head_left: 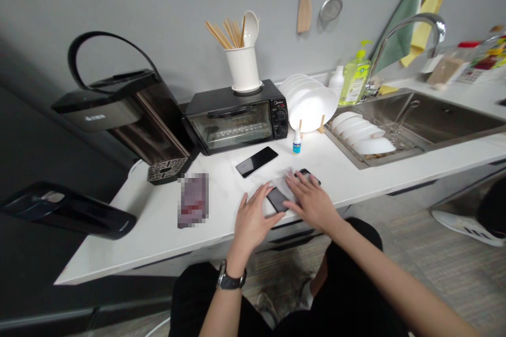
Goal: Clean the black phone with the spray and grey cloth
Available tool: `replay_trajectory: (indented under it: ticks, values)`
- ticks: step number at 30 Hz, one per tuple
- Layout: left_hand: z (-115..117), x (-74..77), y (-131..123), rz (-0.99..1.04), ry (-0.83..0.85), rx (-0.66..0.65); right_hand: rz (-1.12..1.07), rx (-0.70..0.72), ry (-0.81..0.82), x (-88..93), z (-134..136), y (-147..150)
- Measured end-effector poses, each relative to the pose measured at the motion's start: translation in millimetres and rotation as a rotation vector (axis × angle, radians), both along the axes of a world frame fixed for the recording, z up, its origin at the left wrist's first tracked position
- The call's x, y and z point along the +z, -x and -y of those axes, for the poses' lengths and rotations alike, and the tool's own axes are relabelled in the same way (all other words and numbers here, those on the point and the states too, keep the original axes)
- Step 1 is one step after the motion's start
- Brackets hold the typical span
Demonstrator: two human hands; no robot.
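Note:
A small dark phone-like slab [278,199] lies near the counter's front edge, between my hands. My left hand [253,218] has its index finger and thumb at the slab's left side, holding it by the edges. From the right, my right hand [310,197] reaches over with fingers stretched out flat, its thumb beside the slab. Its fingers partly cover a black object [313,179] of unclear kind and lie near a pale, translucent patch. Farther back are a black smartphone [257,161] and a small white bottle with a blue label [297,143].
Behind stand a toaster oven [233,122], a utensil holder [243,68], plates in a rack [310,108] and a coffee-machine-like appliance [130,110]. A dark cylindrical device [79,213] and a blurred-out item [193,200] are left. A sink [443,116] holds bowls [361,134].

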State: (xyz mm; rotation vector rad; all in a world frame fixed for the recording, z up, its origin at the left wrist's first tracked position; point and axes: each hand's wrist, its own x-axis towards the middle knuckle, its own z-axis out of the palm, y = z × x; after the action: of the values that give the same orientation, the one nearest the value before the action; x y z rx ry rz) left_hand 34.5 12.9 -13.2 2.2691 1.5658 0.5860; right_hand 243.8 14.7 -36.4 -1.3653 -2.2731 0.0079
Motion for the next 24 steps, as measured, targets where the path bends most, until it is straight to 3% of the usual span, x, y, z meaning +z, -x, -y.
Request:
replay_trajectory:
  ticks: [2,3,7,12,16,18,21,22,24]
  values:
    - [0,0.4,0,0.001,-0.006,-0.002,-0.026,-0.121,0.0,0.2,-3,-5]
    - [0,0.5,0,-0.001,-0.005,-0.003,-0.034,-0.101,0.004,0.1,-2,-4]
    - [-1,-0.6,1,-0.015,0.014,0.001,-0.035,0.216,0.038,-0.4,7,7]
    - [-1,-2.3,1,0.0,-0.023,-0.008,-0.036,-0.074,0.022,2.4,0,13]
    - [-1,-2.6,2,-0.008,-0.002,-0.005,-0.034,0.201,0.032,3.0,-1,20]
    - [0,-2.4,1,-0.003,0.001,0.004,-0.045,0.161,0.03,2.5,-3,17]
    - [1,-2.6,1,0.007,-0.029,0.006,-0.068,-0.073,0.004,0.8,-6,11]
    - [1,-2.9,1,0.004,-0.031,0.003,-0.071,-0.075,-0.002,0.0,-5,11]
    - [0,-3.5,1,-0.007,-0.025,0.007,-0.066,0.07,0.008,-1.0,1,12]
